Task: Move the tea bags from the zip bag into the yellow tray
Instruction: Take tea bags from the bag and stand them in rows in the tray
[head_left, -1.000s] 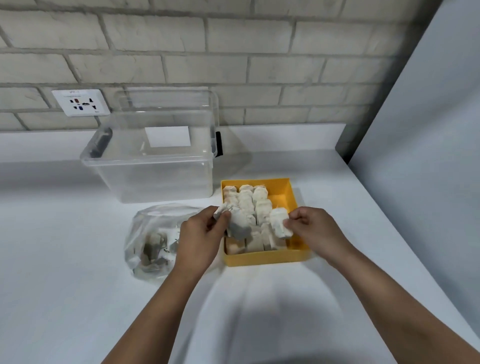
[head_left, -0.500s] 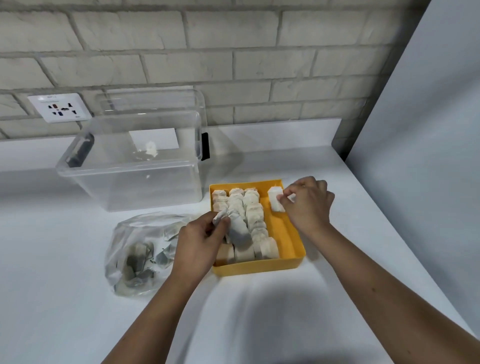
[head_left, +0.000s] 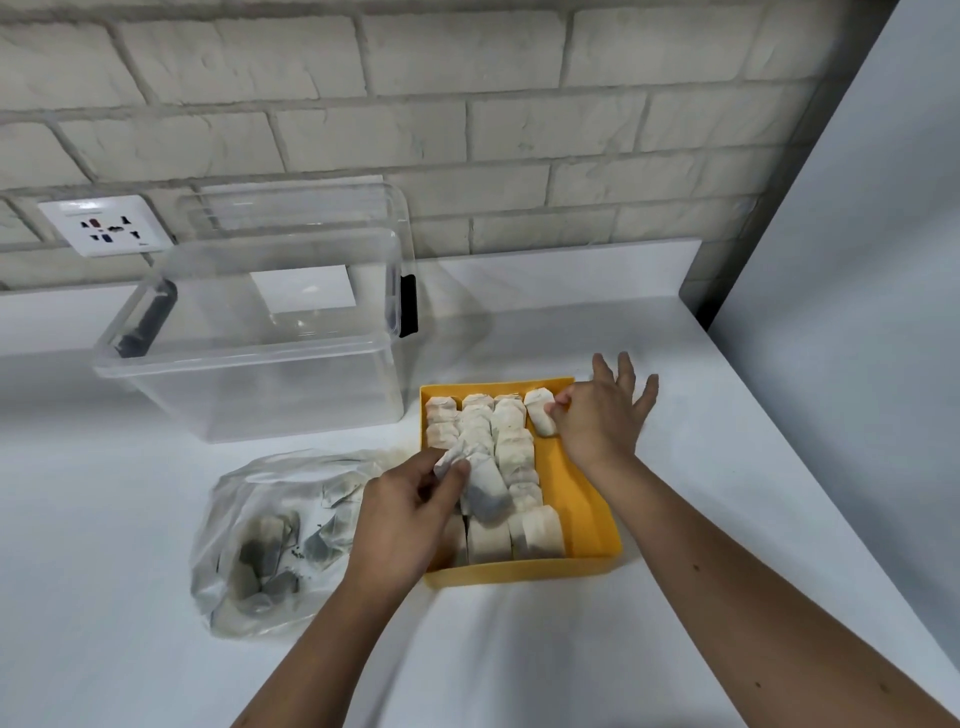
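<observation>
Landmark: yellow tray (head_left: 519, 570), open-topped, standing on the white counter (head_left: 519, 654).
Tray contents: packed tea bags (head_left: 511, 449) fill three rows along the tray's left and middle; the strip along its right wall is mostly bare yellow floor.
Left hand (head_left: 402, 514): positioned over the tray's left wall; thumb and forefinger pinch the top corner of the hanging tea bag (head_left: 485, 491).
Hanging tea bag: dangles from the pinch over the left and middle rows, dark contents gathered at its lower end; whether it touches the bags beneath cannot be told.
Right hand (head_left: 597, 415): positioned over the tray's far right corner; thumb and forefinger close on the corner tea bag (head_left: 539, 420), the other three fingers spread out past the tray's far right edge.
Corner tea bag: sits inside the tray at its far right corner, just beside the third row.
Zip bag (head_left: 270, 540): clear, crumpled, lying on the counter just left of the tray; several tea bags visible inside.
Clear storage box (head_left: 249, 358): stands behind and to the left of the tray, near it, lid off.
Wall socket (head_left: 104, 226): on the brick wall, well apart from the tray, far left.
</observation>
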